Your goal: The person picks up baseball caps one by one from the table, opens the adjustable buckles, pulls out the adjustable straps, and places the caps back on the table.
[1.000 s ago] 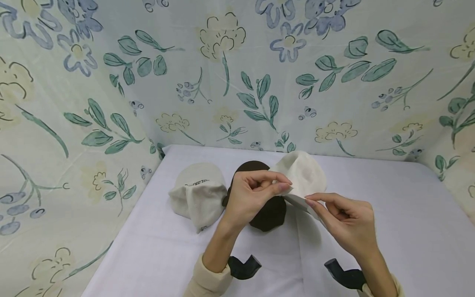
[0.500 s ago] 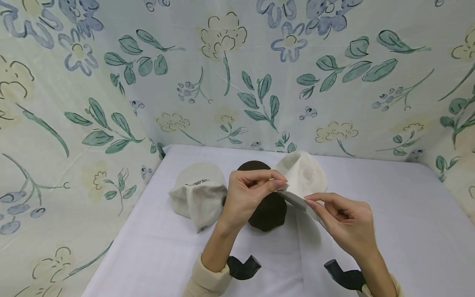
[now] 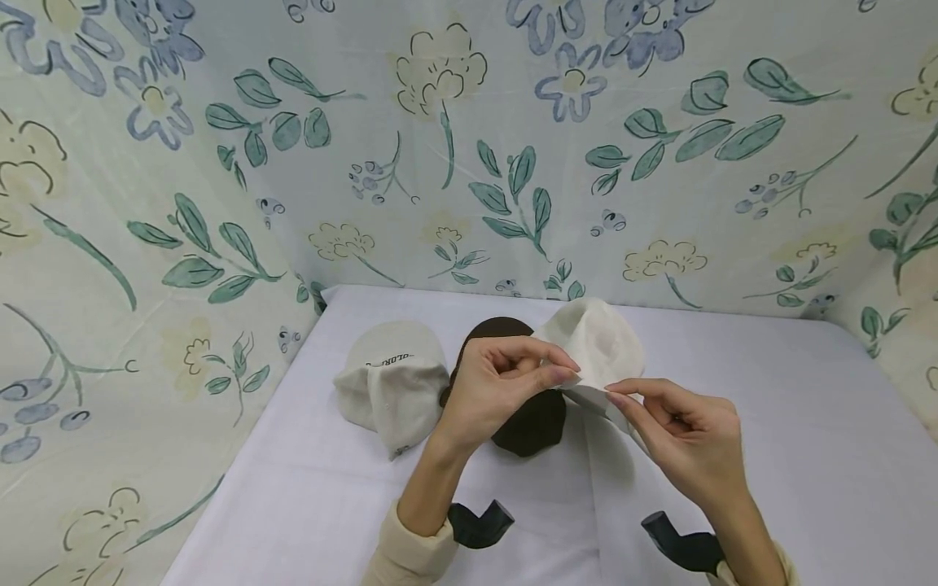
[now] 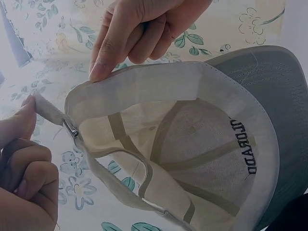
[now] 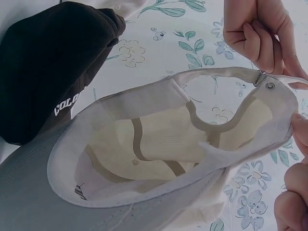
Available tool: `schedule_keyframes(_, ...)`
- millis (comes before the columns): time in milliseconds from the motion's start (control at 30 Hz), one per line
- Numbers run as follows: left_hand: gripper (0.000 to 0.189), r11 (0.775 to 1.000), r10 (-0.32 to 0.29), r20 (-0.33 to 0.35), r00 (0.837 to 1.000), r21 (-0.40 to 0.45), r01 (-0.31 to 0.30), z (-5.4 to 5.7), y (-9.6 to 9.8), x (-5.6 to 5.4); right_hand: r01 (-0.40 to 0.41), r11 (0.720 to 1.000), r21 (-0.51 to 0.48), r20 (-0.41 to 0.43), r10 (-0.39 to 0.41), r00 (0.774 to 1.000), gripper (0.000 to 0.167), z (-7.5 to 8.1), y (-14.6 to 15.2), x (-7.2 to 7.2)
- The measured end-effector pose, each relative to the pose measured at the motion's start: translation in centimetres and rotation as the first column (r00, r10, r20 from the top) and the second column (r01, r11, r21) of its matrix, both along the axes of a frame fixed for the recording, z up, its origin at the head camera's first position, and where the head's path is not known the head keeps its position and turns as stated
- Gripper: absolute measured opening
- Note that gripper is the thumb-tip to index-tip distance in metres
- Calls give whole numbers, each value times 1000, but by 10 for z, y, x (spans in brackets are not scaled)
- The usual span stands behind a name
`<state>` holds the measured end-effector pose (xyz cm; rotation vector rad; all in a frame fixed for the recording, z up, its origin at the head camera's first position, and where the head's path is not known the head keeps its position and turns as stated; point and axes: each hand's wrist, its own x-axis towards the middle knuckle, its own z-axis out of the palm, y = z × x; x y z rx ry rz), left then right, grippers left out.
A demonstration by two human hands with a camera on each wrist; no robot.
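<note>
Between both hands is an off-white baseball cap (image 3: 604,346), held off the table. In the left wrist view I look inside it, with dark lettering on the inner crown and a grey-green brim (image 4: 269,77). The left hand (image 3: 493,392) pinches the loose end of the back strap (image 4: 49,109) between thumb and finger, beside a metal buckle (image 4: 70,128). The right hand (image 3: 689,435) pinches the edge of the cap's sweatband with thumb and index finger. A round metal snap (image 5: 270,86) shows near the buckle in the right wrist view.
A dark brown cap (image 3: 533,425) lies behind the left hand, partly hidden. To its left lies a light beige cap (image 3: 399,378) with dark lettering. All are on a white-covered table (image 3: 293,505), with a floral curtain (image 3: 440,212) behind. Each wrist wears a black camera mount (image 3: 481,525).
The left hand drew slightly left with the strap end half a second ago, then came back right, closer to the right hand. The right hand and other caps stay nearly still.
</note>
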<state>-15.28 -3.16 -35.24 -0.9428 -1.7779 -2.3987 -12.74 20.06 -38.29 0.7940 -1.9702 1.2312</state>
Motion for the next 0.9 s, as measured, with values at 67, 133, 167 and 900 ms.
schedule_keyframes(67, 8, 999, -9, -6, 1000, -37, 8, 0, -1, 0, 2, 1000, -1, -1, -2, 1000, 14, 0, 0, 0)
schedule_keyframes(133, 7, 997, -32, -10, 999, -76, 31, 0, -1, 1, 4, 1000, 2, -3, -4, 1000, 13, 0, 0, 0)
schedule_keyframes(167, 7, 994, -46, -12, 999, -100, 45, 1, -1, 1, 7, 1000, 4, -4, -7, 1000, 14, 0, 0, 0)
schedule_keyframes(900, 9, 931, -160, -87, 983, -344, 121, -3, 4, 0, 7, 1000, 0, -4, -7, 1000, 8, 4, -3, 1)
